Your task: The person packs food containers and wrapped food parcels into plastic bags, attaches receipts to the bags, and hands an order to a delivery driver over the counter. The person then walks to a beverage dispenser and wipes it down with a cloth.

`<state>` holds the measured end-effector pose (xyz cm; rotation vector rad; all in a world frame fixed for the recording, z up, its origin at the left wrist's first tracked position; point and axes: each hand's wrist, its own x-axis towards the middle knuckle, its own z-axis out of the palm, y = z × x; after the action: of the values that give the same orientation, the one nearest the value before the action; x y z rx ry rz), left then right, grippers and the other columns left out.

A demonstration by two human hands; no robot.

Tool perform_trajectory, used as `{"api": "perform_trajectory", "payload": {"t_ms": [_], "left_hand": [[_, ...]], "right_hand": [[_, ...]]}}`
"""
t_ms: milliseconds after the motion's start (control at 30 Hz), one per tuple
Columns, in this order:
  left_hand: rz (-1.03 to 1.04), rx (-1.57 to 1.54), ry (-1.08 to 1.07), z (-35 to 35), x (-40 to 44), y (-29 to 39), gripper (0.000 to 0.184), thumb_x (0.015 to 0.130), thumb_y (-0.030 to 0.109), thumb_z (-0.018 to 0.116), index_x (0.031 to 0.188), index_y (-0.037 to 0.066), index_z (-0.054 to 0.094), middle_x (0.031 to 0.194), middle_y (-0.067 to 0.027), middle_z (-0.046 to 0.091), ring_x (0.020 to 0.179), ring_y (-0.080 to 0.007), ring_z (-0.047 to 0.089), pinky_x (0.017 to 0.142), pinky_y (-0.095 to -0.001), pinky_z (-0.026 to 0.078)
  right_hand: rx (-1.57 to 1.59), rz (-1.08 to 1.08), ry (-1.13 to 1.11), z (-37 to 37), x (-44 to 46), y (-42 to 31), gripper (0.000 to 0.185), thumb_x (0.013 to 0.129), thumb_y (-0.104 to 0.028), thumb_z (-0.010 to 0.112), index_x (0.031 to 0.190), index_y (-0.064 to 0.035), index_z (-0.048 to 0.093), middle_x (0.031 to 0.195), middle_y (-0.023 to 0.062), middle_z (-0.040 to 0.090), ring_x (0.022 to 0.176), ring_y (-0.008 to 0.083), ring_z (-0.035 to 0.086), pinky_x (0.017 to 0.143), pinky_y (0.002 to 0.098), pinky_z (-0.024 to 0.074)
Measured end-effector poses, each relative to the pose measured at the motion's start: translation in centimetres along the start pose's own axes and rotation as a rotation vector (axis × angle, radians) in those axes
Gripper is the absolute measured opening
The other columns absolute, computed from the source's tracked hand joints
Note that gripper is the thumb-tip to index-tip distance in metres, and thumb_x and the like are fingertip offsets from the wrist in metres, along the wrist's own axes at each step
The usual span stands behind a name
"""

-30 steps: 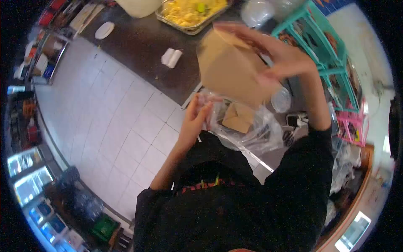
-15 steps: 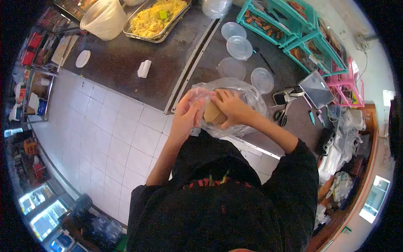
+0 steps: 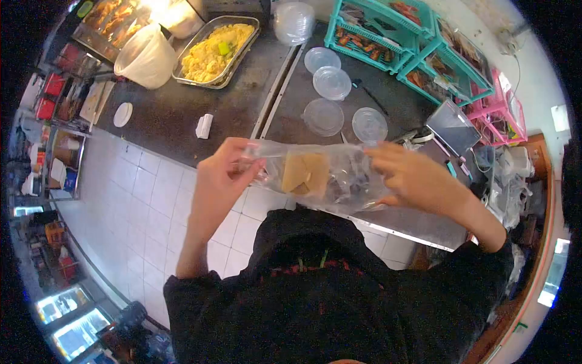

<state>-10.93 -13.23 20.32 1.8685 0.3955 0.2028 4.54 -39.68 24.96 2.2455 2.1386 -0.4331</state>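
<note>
A clear plastic bag is stretched sideways in front of my body, over the table's near edge. Inside it sits a brown cardboard-like packet with folded flaps, left of the bag's middle. My left hand pinches the bag's left end between thumb and fingers. At the opposite end, my right hand grips the plastic, its fingertips partly behind the film. Just beyond the bag lie several round clear plastic lids, the closest being one lid and another lid.
The dark table has a seam running across it. A tray of yellow food and a white bucket stand at the back left. Teal baskets line the back right, near a tablet-like screen. A white folded piece lies left.
My hands have moved apart, pulling the bag out wide. My right hand has left the brown packet and now grips the bag's right end. The view has shifted slightly.
</note>
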Motion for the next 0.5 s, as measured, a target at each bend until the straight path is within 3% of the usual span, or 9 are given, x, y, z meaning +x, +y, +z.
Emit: {"api": "perform_trajectory", "payload": {"t_ms": [67, 167, 200, 300, 333, 400, 467, 500], "left_hand": [[-0.036, 0.302, 0.061, -0.3, 0.1, 2.2, 0.03, 0.076, 0.012, 0.067, 0.099, 0.001, 0.051, 0.075, -0.0079, 0.063, 0.067, -0.0133, 0.063, 0.058, -0.0245, 0.05], [0.22, 0.513, 0.139, -0.7, -0.5, 2.5, 0.043, 0.069, 0.018, 0.073, 0.1, 0.002, 0.048, 0.074, -0.0073, 0.064, 0.062, -0.0168, 0.063, 0.06, -0.0255, 0.05], [0.155, 0.453, 0.112, -1.2, -1.1, 2.3, 0.07, 0.059, 0.024, 0.078, 0.115, 0.003, 0.042, 0.092, -0.01, 0.064, 0.084, -0.0232, 0.061, 0.076, -0.0314, 0.048], [0.354, 0.95, 0.015, -4.3, -1.7, 0.1, 0.093, 0.049, 0.029, 0.08, 0.127, 0.005, 0.033, 0.119, -0.0135, 0.052, 0.114, -0.028, 0.045, 0.093, -0.0391, 0.037], [0.325, 0.746, -0.087, -4.7, -1.7, -4.1, 0.114, 0.039, 0.031, 0.081, 0.134, 0.006, 0.023, 0.137, -0.0152, 0.029, 0.129, -0.0323, 0.021, 0.104, -0.0437, 0.021], [0.24, 0.639, -0.109, -1.5, -1.5, -10.0, 0.116, 0.044, 0.031, 0.082, 0.136, 0.004, 0.017, 0.141, -0.0166, 0.019, 0.129, -0.0344, 0.018, 0.106, -0.0428, 0.016], [0.172, 0.27, -0.137, 3.8, -0.5, -15.9, 0.109, 0.056, 0.031, 0.078, 0.137, 0.003, 0.011, 0.143, -0.0184, 0.012, 0.131, -0.0354, 0.013, 0.107, -0.0408, 0.01], [0.302, 0.163, -0.164, 6.2, 0.3, -15.4, 0.1, 0.061, 0.03, 0.075, 0.136, 0.002, 0.015, 0.142, -0.019, 0.015, 0.131, -0.0345, 0.014, 0.107, -0.0402, 0.011]], "right_hand": [[-0.031, 0.05, 0.168, -2.6, -0.4, -0.6, 0.041, 0.067, -0.03, 0.066, 0.092, 0.0004, 0.057, 0.108, 0.015, 0.05, 0.112, 0.0325, 0.044, 0.096, 0.0374, 0.0346], [0.111, 0.219, 0.133, -3.0, -1.7, -0.3, 0.056, 0.064, -0.029, 0.07, 0.108, 0.0, 0.051, 0.12, 0.0147, 0.043, 0.116, 0.0326, 0.039, 0.099, 0.0383, 0.0314], [0.27, 0.224, 0.204, -2.6, -2.4, 0.0, 0.062, 0.063, -0.028, 0.071, 0.114, -0.0011, 0.047, 0.124, 0.0147, 0.04, 0.117, 0.0327, 0.038, 0.1, 0.0381, 0.0305], [0.645, 0.309, 0.327, 0.2, -6.0, 1.9, 0.078, 0.062, -0.026, 0.074, 0.127, -0.0048, 0.037, 0.132, 0.0153, 0.033, 0.12, 0.0326, 0.034, 0.101, 0.037, 0.0281], [0.705, 0.394, 0.311, 3.1, -7.4, 2.8, 0.08, 0.061, -0.025, 0.074, 0.129, -0.0062, 0.036, 0.133, 0.0158, 0.032, 0.121, 0.0325, 0.033, 0.101, 0.0363, 0.0275], [0.688, 0.552, 0.27, 10.7, -7.5, 2.5, 0.082, 0.062, -0.023, 0.075, 0.131, -0.0079, 0.033, 0.134, 0.0171, 0.031, 0.121, 0.0322, 0.033, 0.102, 0.0351, 0.0265], [0.538, 0.61, 0.343, 20.8, -4.6, 2.3, 0.081, 0.066, -0.031, 0.072, 0.132, -0.0083, 0.031, 0.136, 0.0183, 0.027, 0.123, 0.0339, 0.029, 0.101, 0.0384, 0.0261], [0.47, 0.595, 0.427, 25.7, -1.3, 1.8, 0.081, 0.069, -0.04, 0.069, 0.133, -0.0085, 0.03, 0.137, 0.0186, 0.024, 0.124, 0.0357, 0.026, 0.101, 0.0423, 0.0262]]}}
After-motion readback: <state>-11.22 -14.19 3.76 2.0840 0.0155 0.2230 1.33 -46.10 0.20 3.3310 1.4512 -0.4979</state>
